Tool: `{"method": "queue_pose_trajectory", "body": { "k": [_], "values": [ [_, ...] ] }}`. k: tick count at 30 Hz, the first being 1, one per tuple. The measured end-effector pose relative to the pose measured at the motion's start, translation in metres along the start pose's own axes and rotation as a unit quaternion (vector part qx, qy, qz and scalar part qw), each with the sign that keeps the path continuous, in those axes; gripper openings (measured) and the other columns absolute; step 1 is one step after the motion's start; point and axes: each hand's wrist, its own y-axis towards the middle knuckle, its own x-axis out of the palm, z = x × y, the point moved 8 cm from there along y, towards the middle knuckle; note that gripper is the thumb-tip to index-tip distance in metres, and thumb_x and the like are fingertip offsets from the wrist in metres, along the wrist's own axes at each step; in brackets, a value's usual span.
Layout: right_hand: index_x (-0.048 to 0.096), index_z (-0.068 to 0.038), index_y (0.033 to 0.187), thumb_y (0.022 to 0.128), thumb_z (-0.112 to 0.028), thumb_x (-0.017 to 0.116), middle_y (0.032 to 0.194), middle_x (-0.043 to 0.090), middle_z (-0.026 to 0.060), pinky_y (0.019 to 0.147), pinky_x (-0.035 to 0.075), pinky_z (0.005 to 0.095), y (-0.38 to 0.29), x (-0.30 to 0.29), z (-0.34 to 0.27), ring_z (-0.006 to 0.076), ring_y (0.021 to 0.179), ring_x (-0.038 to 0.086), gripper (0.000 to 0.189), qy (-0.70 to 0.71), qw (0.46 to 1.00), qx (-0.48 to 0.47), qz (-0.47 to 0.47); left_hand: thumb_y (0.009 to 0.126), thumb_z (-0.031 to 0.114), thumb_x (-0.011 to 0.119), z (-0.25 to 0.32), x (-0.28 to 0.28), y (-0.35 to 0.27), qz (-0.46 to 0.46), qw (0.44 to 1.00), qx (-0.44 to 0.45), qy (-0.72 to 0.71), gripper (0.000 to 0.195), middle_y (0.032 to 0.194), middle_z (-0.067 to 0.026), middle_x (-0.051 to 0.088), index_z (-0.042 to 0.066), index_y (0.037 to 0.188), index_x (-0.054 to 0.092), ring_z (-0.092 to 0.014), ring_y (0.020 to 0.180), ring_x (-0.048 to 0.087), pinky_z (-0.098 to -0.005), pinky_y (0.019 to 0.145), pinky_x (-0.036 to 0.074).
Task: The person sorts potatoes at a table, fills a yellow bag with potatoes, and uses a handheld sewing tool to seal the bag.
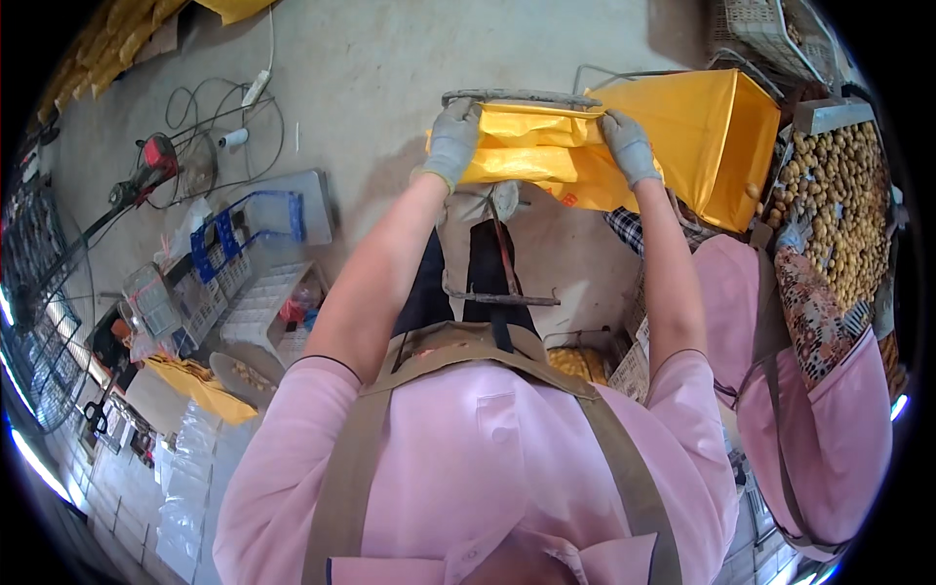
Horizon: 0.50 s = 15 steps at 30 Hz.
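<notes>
A yellow woven plastic bag (541, 157) is stretched between my two grey-gloved hands, its upper edge folded. My left hand (455, 137) grips the bag's left side, and my right hand (627, 142) grips its right side. Just behind the upper edge runs a worn metal bar (523, 95) of a stand; whether the bag hooks onto it cannot be told. Lower down, the stand's reddish post (503, 245) leads to a rusty crossbar (504, 298) between my legs. Red print shows on part of the bag's lower side.
At right, a second yellow bag (658, 139) hangs with its mouth spread beside a table of small potatoes (841, 197). A co-worker's gloved hand (793, 235) reaches into them. Left are a fan (51, 329), cables (274, 153), a blue frame (245, 227) and white crates (263, 303).
</notes>
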Motion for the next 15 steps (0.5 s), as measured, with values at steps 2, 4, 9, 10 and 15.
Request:
{"method": "queue_pose_trajectory", "body": {
  "k": [2,4,9,10,15],
  "values": [
    [0.063,0.000,0.099,0.089,-0.030,0.048,0.094,0.064,0.0229,0.079,0.047,0.0402,-0.001,0.002,-0.006,0.0383,0.088,0.060,0.035,-0.013,0.999,-0.042,0.018,0.091,0.020,0.050,0.006,-0.001,-0.003,0.015,1.000,0.015,0.018,0.027,0.096,-0.0208,0.066,0.005,0.109,0.063,-0.033,0.088,0.062,-0.0363,0.079,0.048],
    [0.063,0.001,0.093,0.087,-0.027,0.048,0.089,0.063,0.0225,0.075,0.046,0.0392,-0.001,0.007,0.004,0.0367,0.079,0.059,0.033,0.055,0.998,-0.001,0.030,0.091,0.022,0.049,0.008,0.000,-0.005,0.016,0.999,0.014,0.038,0.028,0.098,-0.0216,0.065,0.005,0.106,0.064,-0.036,0.091,0.062,-0.0381,0.081,0.048],
    [0.062,0.001,0.089,0.086,-0.025,0.048,0.085,0.064,0.0197,0.071,0.045,0.0365,0.010,0.024,0.021,0.0320,0.072,0.057,0.030,0.069,0.998,0.010,0.002,0.088,0.024,0.050,0.015,-0.002,-0.004,0.066,0.989,0.015,0.133,0.031,0.096,-0.0226,0.066,-0.001,0.099,0.065,-0.040,0.091,0.061,-0.0415,0.081,0.048],
    [0.062,0.000,0.088,0.086,-0.024,0.048,0.085,0.064,0.0191,0.070,0.046,0.0357,0.010,0.024,0.017,0.0308,0.072,0.058,0.028,0.084,0.996,-0.034,0.013,0.088,0.024,0.050,0.012,0.000,-0.003,0.063,0.988,0.004,0.141,0.031,0.096,-0.0226,0.066,-0.001,0.099,0.065,-0.040,0.091,0.061,-0.0415,0.081,0.048],
    [0.060,0.003,0.097,0.090,-0.012,0.043,0.094,0.062,0.0200,0.076,0.048,0.0340,-0.018,0.054,0.007,0.0277,0.087,0.059,0.024,-0.035,0.995,-0.067,-0.064,0.087,0.023,0.048,-0.004,0.012,-0.010,0.012,0.998,-0.021,0.061,0.029,0.101,-0.0246,0.063,0.000,0.094,0.065,-0.040,0.096,0.059,-0.0429,0.084,0.047]
  ]
}}
